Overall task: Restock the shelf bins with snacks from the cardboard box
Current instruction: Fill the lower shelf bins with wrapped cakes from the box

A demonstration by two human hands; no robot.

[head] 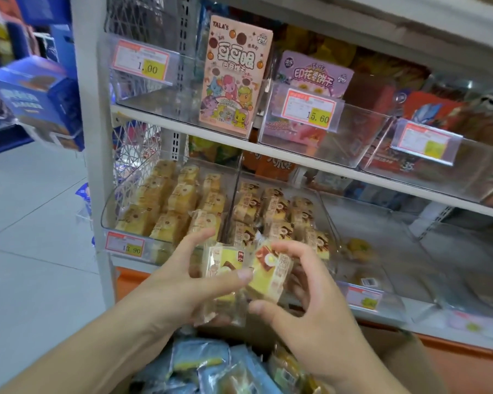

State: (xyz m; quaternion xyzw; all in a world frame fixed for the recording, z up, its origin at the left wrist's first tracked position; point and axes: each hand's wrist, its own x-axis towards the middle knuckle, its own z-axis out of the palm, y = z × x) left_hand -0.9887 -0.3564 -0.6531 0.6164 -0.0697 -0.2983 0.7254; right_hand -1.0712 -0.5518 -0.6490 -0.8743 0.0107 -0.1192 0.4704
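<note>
At lower left of centre my left hand (182, 282) curls round a wrapped cake (225, 265), thumb across its front. Just right of it my right hand (305, 302) pinches a second wrapped cake (271, 273) between thumb and bent fingers. Both sit in front of the clear bins (108, 220) of cakes at mid-frame, above the cardboard box (404, 356) along the bottom edge.

Cardboard box (404, 362) cut off by bottom edge; price tag (426, 140) print blurred, unreadable.
</note>
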